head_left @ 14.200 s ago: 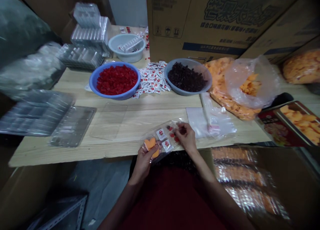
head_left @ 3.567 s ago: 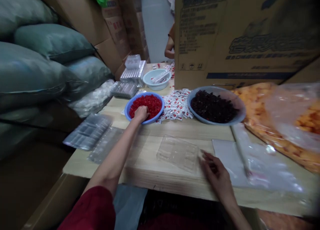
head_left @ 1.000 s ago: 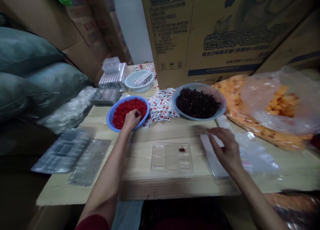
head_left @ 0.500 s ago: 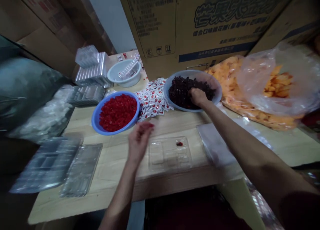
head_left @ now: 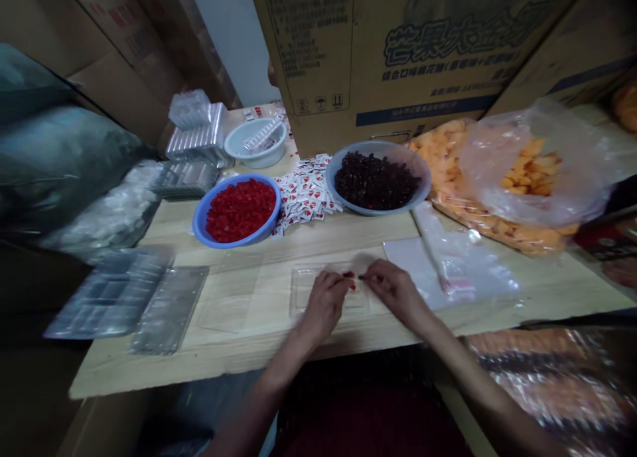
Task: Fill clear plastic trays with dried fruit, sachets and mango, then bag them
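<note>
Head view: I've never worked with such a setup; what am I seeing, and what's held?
No machine here: a person works bare-handed, filmed by one head-worn camera looking forward and down. The right hand pinches a small dark piece. The left hand is over a clear tray, fingertips by some red bits; whether it grips any is unclear. Farther back on the table are a blue bowl of red pieces, white packets, and a paler bowl of dark pieces.
</note>
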Demonstrator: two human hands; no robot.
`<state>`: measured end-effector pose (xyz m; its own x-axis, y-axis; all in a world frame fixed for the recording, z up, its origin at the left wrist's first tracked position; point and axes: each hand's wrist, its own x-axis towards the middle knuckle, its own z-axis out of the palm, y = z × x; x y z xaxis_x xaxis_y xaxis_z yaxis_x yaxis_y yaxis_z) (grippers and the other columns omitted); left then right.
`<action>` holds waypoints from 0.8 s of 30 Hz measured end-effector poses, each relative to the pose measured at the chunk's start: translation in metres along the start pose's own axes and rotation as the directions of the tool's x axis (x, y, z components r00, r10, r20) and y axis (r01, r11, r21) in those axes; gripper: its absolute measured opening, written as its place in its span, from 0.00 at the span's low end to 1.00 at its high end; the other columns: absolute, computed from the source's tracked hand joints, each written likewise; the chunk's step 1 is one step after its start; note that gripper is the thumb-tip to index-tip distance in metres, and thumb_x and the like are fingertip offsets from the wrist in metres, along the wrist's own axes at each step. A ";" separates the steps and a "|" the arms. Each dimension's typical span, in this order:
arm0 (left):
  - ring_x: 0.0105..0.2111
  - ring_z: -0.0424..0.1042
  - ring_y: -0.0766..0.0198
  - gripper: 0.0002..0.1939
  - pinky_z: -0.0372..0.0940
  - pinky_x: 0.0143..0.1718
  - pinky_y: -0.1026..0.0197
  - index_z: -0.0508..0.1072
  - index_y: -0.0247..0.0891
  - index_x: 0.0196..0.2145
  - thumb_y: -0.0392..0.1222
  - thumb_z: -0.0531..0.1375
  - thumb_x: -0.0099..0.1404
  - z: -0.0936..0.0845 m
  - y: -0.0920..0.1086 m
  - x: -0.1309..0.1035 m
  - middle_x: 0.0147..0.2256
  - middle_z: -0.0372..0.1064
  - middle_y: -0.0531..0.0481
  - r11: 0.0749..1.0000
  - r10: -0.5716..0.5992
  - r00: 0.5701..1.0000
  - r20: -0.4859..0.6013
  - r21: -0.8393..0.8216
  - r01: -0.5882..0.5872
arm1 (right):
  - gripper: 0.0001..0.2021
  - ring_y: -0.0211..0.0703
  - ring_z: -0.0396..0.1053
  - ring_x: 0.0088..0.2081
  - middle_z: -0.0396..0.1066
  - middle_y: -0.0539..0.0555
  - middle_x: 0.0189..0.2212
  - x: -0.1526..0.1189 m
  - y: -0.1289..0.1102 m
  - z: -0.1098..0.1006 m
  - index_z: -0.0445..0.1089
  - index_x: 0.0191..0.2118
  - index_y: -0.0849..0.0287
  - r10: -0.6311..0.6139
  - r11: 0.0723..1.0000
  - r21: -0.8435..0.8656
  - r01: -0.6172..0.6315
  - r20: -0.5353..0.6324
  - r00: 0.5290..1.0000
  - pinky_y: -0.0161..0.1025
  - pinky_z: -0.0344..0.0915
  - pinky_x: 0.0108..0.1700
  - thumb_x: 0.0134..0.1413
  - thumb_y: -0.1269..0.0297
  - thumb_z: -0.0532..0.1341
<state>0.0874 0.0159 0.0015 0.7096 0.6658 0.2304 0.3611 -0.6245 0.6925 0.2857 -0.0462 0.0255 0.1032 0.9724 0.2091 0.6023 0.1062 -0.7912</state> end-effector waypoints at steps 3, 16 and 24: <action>0.44 0.69 0.57 0.13 0.66 0.48 0.52 0.75 0.43 0.48 0.37 0.53 0.72 -0.014 0.005 -0.005 0.41 0.74 0.45 0.998 -0.042 0.991 -0.129 -0.053 0.035 | 0.09 0.47 0.69 0.39 0.73 0.56 0.35 -0.019 0.007 0.033 0.74 0.38 0.57 -0.122 0.973 -0.190 0.128 0.044 0.992 0.43 0.65 0.42 0.65 0.69 0.56; 0.44 0.74 0.59 0.12 0.66 0.50 0.57 0.76 0.38 0.44 0.41 0.55 0.68 -0.192 -0.100 0.040 0.44 0.77 0.46 0.851 -0.293 0.772 -0.564 0.215 0.480 | 0.09 0.50 0.67 0.40 0.70 0.58 0.39 -0.014 0.025 0.042 0.75 0.42 0.55 -0.194 0.930 -0.304 0.208 0.076 0.978 0.45 0.63 0.40 0.66 0.66 0.56; 0.42 0.76 0.53 0.10 0.66 0.44 0.59 0.79 0.37 0.36 0.39 0.66 0.54 -0.188 -0.142 0.105 0.38 0.79 0.42 0.691 -0.571 0.799 -0.189 0.416 0.592 | 0.11 0.50 0.65 0.39 0.68 0.58 0.35 -0.011 0.026 0.046 0.75 0.38 0.57 -0.209 0.874 -0.444 0.199 0.027 0.978 0.45 0.59 0.39 0.66 0.66 0.55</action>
<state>-0.0029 0.2517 0.0555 0.2467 0.9656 -0.0819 0.9208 -0.2072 0.3306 0.2638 -0.0447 -0.0235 -0.0461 0.9341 0.3540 0.8981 0.1939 -0.3948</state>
